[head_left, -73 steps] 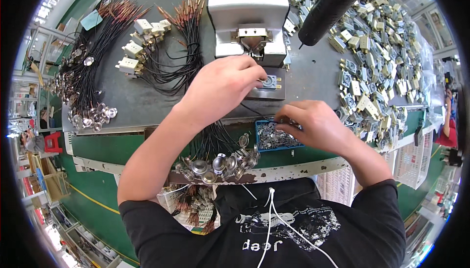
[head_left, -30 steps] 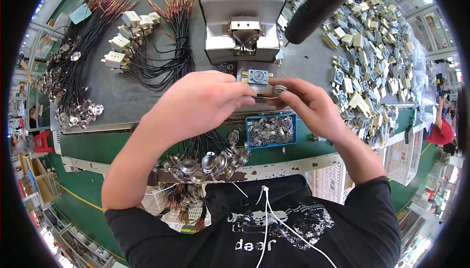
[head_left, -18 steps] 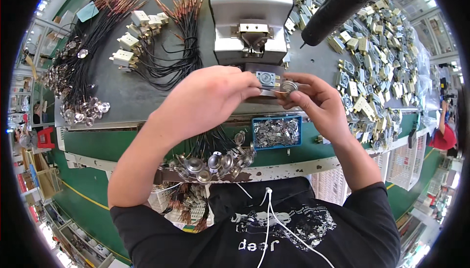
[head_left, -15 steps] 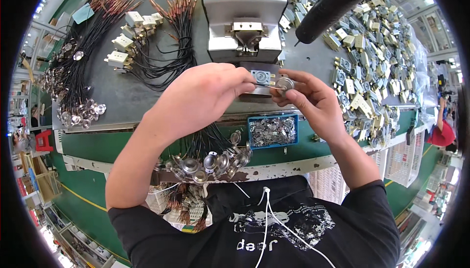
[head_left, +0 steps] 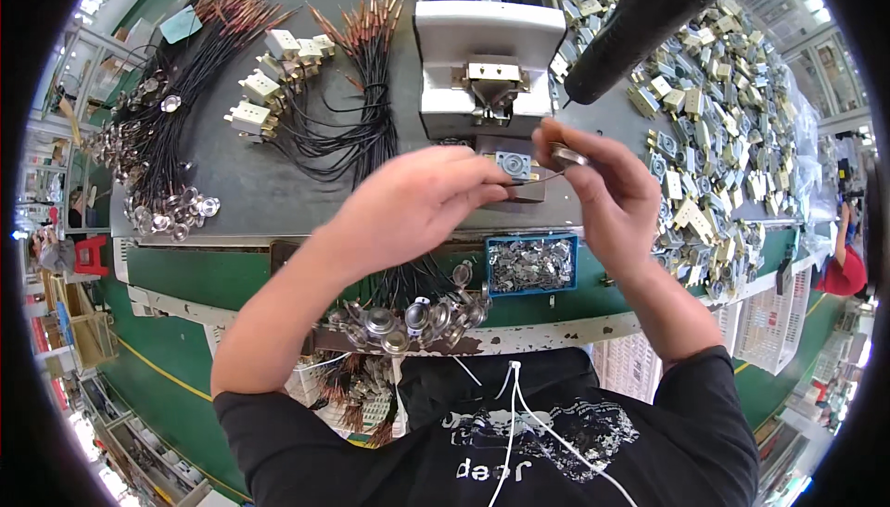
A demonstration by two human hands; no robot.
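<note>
Metal disc cap [head_left: 569, 157] is gripped in R hand [head_left: 616, 194]; L hand [head_left: 422, 199] pinches its wire [head_left: 545, 179]. Grey block [head_left: 513, 165] at cap's 9 o'clock, blue tray [head_left: 533, 291] w/ parts approx 7 o'clock.

A yellow line [head_left: 167, 375] crosses the green floor [head_left: 153, 333].

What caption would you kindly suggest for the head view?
Left hand holding a thin wire, right hand pinching a round metal part, near a blue tray.
</note>
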